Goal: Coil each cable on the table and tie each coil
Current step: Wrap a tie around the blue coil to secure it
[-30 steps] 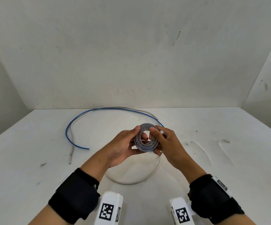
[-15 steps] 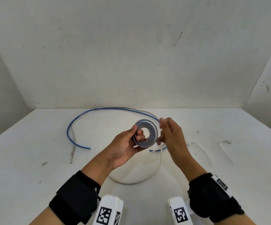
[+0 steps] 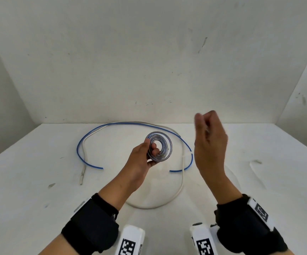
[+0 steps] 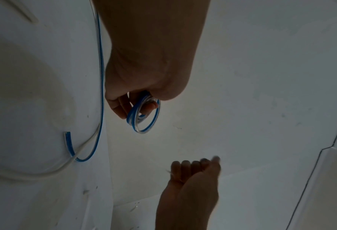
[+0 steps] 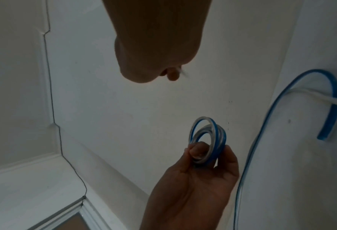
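Note:
My left hand [image 3: 150, 149] pinches a small coil [image 3: 164, 144] of blue-and-clear flat cable, held upright above the table with a finger through its centre. The same coil [image 4: 144, 118] shows in the left wrist view and again, as the coil [image 5: 209, 140], in the right wrist view. My right hand [image 3: 204, 126] is raised to the right of the coil, apart from it, fingers curled into a loose fist. A thin pale strand [image 5: 184, 73], blurred, sticks out of that fist. A loose blue cable [image 3: 130, 123] and a white cable [image 3: 181, 181] lie in open loops on the table.
The white table [image 3: 38, 181] stands in a corner, with a wall behind it and walls on both sides. The two loose cables cross under my hands. A few dark marks dot the tabletop.
My right hand has left the coil and moved up and to the right, closing into a fist. My left hand now holds the coil alone, slightly higher.

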`<action>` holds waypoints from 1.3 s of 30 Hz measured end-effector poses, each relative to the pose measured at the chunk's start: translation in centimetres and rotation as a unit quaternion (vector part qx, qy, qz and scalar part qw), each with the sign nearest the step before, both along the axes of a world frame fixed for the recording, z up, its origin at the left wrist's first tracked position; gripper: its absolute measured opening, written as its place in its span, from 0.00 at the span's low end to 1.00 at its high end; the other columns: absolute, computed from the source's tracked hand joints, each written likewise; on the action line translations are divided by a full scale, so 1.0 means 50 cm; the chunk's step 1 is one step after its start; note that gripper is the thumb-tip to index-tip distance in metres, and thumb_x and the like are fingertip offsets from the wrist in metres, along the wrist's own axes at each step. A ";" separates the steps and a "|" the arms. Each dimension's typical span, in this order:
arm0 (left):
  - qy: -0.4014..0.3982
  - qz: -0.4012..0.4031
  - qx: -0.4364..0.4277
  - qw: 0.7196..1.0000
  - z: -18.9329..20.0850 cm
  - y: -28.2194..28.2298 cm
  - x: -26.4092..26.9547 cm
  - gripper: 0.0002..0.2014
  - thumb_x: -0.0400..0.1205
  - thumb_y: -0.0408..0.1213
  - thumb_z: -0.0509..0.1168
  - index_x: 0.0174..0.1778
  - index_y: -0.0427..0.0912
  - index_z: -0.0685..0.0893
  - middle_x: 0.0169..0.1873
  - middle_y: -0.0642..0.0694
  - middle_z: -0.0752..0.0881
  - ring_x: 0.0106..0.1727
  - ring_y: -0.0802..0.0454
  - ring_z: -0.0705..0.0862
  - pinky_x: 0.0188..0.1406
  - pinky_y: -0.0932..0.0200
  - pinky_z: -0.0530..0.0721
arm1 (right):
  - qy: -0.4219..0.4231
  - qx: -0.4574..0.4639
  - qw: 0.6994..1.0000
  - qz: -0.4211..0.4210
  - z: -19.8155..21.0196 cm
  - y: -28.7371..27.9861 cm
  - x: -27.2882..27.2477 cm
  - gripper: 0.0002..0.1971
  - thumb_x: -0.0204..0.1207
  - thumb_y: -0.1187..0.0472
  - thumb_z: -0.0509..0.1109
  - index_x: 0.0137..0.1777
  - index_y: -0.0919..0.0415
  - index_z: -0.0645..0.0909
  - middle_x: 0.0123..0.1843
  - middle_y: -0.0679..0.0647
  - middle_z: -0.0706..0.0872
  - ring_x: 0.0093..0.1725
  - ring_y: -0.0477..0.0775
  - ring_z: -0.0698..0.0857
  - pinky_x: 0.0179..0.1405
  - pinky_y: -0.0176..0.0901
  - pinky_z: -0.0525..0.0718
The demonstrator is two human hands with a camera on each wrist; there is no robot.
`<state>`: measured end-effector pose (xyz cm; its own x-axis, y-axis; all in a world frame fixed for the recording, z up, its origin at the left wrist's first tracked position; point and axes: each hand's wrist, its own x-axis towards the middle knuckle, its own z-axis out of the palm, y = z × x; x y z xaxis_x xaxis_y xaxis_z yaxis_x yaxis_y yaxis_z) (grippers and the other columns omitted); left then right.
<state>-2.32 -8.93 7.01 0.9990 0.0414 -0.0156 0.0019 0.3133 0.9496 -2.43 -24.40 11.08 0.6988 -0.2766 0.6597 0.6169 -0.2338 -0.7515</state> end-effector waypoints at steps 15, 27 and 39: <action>0.016 -0.122 -0.086 0.989 0.024 0.017 -0.018 0.18 0.89 0.45 0.48 0.40 0.43 0.77 0.27 0.51 0.79 0.34 0.56 0.81 0.49 0.57 0.77 | 0.295 0.096 0.880 0.359 -0.075 0.013 0.019 0.18 0.87 0.56 0.57 0.33 0.55 0.65 0.26 0.45 0.61 0.24 0.45 0.54 0.22 0.35 0.55; 0.048 -0.107 -0.100 0.988 0.012 0.029 -0.021 0.18 0.88 0.46 0.48 0.37 0.45 0.75 0.24 0.54 0.75 0.28 0.57 0.74 0.39 0.59 0.68 | 0.295 0.171 0.913 0.222 -0.074 0.003 0.037 0.19 0.85 0.58 0.60 0.31 0.56 0.69 0.29 0.50 0.60 0.19 0.43 0.57 0.17 0.33 0.58; 0.070 -0.034 0.008 0.997 0.012 0.007 -0.022 0.19 0.89 0.46 0.47 0.37 0.46 0.75 0.22 0.56 0.79 0.32 0.55 0.74 0.39 0.58 0.70 | -0.014 0.242 0.953 0.180 0.039 0.025 -0.020 0.19 0.87 0.59 0.51 0.31 0.55 0.61 0.28 0.45 0.64 0.20 0.42 0.58 0.20 0.33 0.57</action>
